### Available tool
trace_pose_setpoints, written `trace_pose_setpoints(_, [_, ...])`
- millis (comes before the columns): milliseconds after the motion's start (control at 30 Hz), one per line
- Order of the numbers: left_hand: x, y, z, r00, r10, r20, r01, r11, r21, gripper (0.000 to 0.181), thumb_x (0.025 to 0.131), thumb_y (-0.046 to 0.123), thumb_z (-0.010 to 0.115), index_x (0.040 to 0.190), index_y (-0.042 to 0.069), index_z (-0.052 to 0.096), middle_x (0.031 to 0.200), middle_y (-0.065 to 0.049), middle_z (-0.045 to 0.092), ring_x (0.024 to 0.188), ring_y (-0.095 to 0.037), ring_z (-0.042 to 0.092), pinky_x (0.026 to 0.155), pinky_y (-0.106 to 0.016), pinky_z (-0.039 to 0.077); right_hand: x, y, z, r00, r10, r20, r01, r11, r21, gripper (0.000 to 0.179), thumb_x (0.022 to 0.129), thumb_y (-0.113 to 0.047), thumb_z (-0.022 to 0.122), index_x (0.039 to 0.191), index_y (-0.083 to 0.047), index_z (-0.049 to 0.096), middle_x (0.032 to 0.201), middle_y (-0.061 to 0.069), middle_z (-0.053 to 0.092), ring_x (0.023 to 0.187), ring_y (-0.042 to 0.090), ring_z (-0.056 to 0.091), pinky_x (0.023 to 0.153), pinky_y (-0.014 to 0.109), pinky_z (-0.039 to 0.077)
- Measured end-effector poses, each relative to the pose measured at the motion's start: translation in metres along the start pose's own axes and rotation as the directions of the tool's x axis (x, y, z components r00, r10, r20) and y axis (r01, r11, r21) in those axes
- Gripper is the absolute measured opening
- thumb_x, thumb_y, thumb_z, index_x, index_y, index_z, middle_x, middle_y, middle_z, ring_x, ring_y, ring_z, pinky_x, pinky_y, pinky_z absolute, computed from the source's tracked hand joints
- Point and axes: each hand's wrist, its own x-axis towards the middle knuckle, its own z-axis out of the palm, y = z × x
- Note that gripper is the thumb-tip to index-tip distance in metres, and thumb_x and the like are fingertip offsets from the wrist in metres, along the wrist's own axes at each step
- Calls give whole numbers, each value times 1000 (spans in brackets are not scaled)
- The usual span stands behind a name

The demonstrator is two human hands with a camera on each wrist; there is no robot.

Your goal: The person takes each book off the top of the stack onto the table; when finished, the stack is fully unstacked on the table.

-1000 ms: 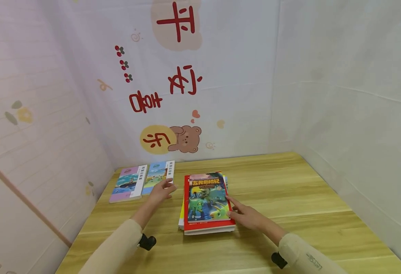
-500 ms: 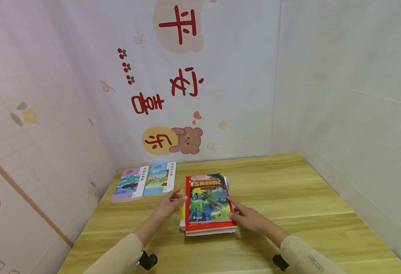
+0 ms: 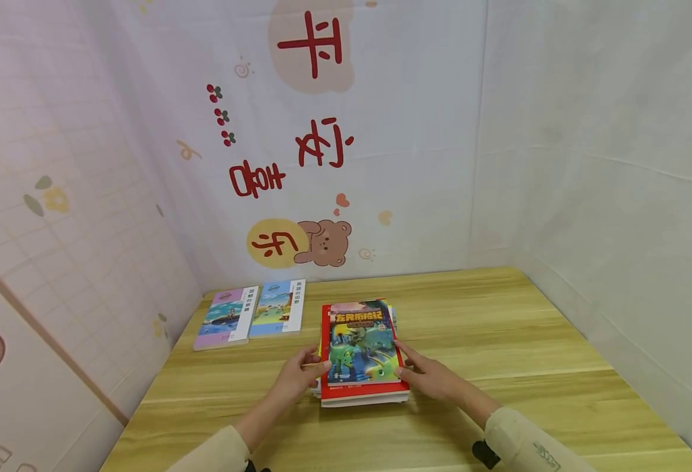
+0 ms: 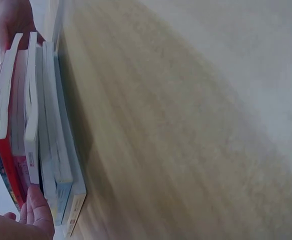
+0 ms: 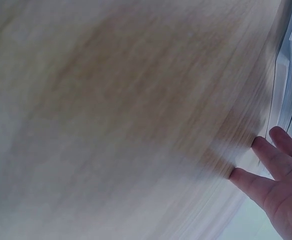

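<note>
One stack of books (image 3: 363, 354), multi-volume, is lying flat on a wood-grain table (image 3: 469, 328) and is serving as reference for all places here. Topmost item: a dinosaur book (image 3: 360, 337), yellow title lettering, is resting face up. Directly under it, a red book (image 3: 369, 390) is showing a border at the front and left. Lower in the stack, a book with a pale-blue spine (image 4: 64, 190) is sitting among white page edges, the volumes being unevenly aligned. Left hand (image 3: 296, 372): is touching the left side of the stack, its thumb lying at the upper edge, its fingers (image 4: 38, 207) lying close together against a middle volume. Right hand (image 3: 434, 378): is touching the right side of the stack, three fingers (image 5: 273, 157) standing spread with tips low by the table; whether they are touching the wood, one cannot tell. Two cream sleeves (image 3: 531, 439) are covering the forearms in front of the stack. Left of and beyond the stack, a purple book (image 3: 225, 319) and a blue book (image 3: 277, 308) are lying face up, side by side. Behind the stack, a white cloth (image 3: 416, 131) is hanging, bearing red characters and a brown bear (image 3: 325, 244).
</note>
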Motion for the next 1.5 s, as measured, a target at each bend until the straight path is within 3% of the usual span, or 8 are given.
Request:
trace_pose_setpoints(300, [-4, -4, 7, 1000, 30, 11, -30, 1000, 3, 78, 91, 34, 74, 146, -8, 38, 127, -17, 57, 110, -27, 57, 92, -40, 53, -1, -1, 0, 1000, 21, -13, -21, 1000, -3, 69, 100, -52, 52, 158, -25, 27, 141, 23, 50, 129, 43, 48, 105, 65, 35])
trace_pose_setpoints(667, [-4, -10, 14, 995, 102, -7, -102, 995, 23, 72, 86, 24, 80, 140, -9, 46, 112, -14, 58, 100, -26, 54, 80, -34, 53, -4, -3, -1, 1000, 8, -9, -8, 1000, 2, 69, 100, -52, 52, 158, -25, 27, 147, 25, 44, 132, 44, 45, 105, 65, 33])
trace_pose_setpoints(933, [-5, -7, 17, 996, 83, -21, -82, 996, 27, 72, 85, 21, 80, 140, -9, 45, 110, -13, 56, 98, -26, 52, 78, -33, 52, -5, -3, -1, 1000, 20, -24, -20, 1000, -13, 66, 100, -53, 50, 157, -24, 31, 143, 23, 49, 130, 43, 47, 104, 64, 35])
trace_pose_setpoints(1133, [-5, -6, 16, 998, 51, -23, -50, 999, 18, 70, 86, 21, 80, 140, -8, 46, 113, -13, 56, 101, -26, 52, 80, -33, 52, -9, -6, -1, 997, 71, -31, -70, 997, 29, 55, 104, -49, 42, 156, -30, 33, 153, 17, 40, 139, 46, 35, 108, 68, 26])
trace_pose_setpoints(1500, [1, -14, 8, 1000, 28, 9, -28, 1000, 8, 73, 87, 25, 79, 144, -5, 45, 120, -12, 58, 104, -25, 54, 88, -35, 52, -7, 1, -3, 1000, 13, -13, -13, 999, 50, 63, 101, -43, 54, 156, -23, 33, 143, 26, 48, 132, 45, 45, 105, 65, 34])
